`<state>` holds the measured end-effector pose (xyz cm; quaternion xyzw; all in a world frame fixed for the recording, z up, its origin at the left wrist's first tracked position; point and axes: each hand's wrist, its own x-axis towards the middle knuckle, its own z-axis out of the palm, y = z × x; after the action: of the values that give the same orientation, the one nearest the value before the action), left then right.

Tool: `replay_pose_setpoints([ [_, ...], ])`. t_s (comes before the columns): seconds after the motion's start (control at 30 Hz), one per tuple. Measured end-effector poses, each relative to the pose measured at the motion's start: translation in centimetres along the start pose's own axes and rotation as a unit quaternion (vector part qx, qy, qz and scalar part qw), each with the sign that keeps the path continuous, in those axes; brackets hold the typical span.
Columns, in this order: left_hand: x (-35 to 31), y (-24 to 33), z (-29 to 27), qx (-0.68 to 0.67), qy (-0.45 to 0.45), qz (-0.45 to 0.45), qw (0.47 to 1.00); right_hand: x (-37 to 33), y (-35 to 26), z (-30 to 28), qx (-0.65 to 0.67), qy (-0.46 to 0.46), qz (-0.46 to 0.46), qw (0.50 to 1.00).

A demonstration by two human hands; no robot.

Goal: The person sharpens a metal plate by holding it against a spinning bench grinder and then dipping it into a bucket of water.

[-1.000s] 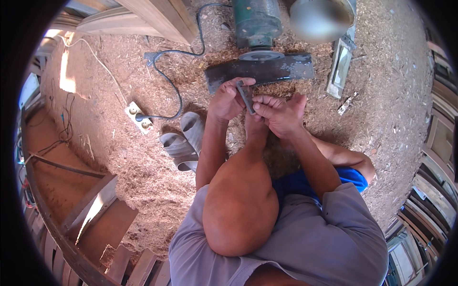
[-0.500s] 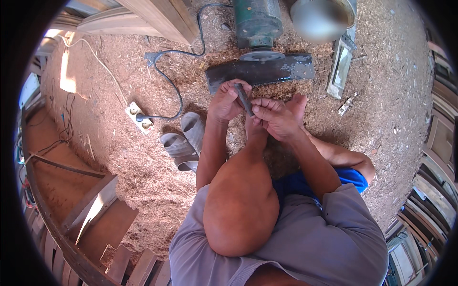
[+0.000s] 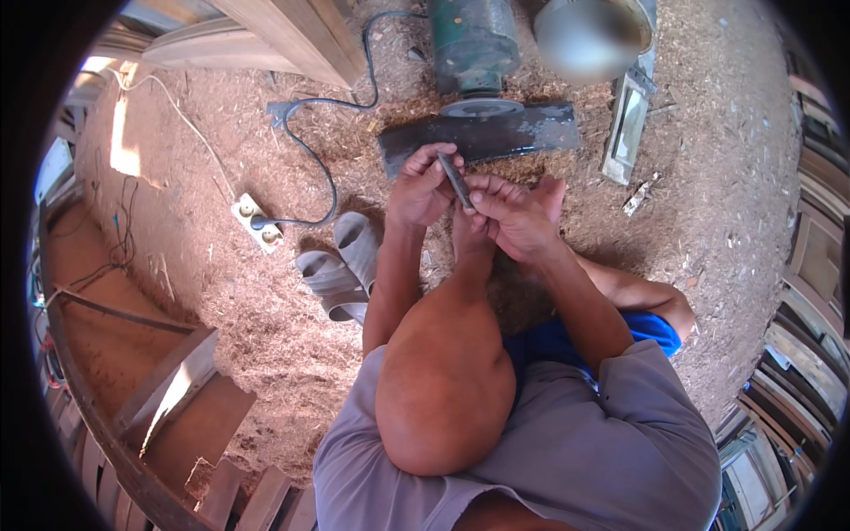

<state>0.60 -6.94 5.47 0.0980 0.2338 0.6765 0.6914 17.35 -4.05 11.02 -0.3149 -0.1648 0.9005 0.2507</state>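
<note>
A small, flat, dark grey bar (image 3: 454,180), its exact kind unclear, is held at a slant between my two hands above my bare foot. The fingers of my left hand (image 3: 420,191) close around its upper end. My right hand (image 3: 516,221) pinches the lower end between thumb and fingers. Just beyond them lies a dark, wet-looking board (image 3: 522,133). Over that board sits the grey disc (image 3: 481,108) of a green bench grinder (image 3: 474,44), apart from both hands.
Right of the grinder is a round pale basin (image 3: 591,40), partly blurred. A long narrow holder (image 3: 627,133) lies below it. Grey slippers (image 3: 341,265) and a power strip (image 3: 257,223) with a dark cable (image 3: 329,164) are at my left. Timber (image 3: 292,35) stands far left; shavings cover the ground.
The bar has turned slightly in my fingers and now shows a narrower face. Both hands keep their grip in nearly the same place.
</note>
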Motion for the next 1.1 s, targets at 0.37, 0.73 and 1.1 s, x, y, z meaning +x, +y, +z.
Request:
replay_pose_setpoints([
  [0.37, 1.1, -1.7, -0.6, 0.157, 0.16, 0.0, 0.975, 1.8, -2.2, -2.7, -0.235, 0.197, -0.142, 0.941],
  [0.73, 2.8, -1.9, -1.3, 0.336, 0.211, -0.005, 0.918, 5.8, -2.2, -6.5, -0.324, 0.207, -0.196, 0.902],
  [1.1, 5.6, -1.2, -1.8, 0.441, 0.215, -0.001, 0.871, 9.3, -2.6, -9.4, -0.414, 0.225, -0.209, 0.857],
])
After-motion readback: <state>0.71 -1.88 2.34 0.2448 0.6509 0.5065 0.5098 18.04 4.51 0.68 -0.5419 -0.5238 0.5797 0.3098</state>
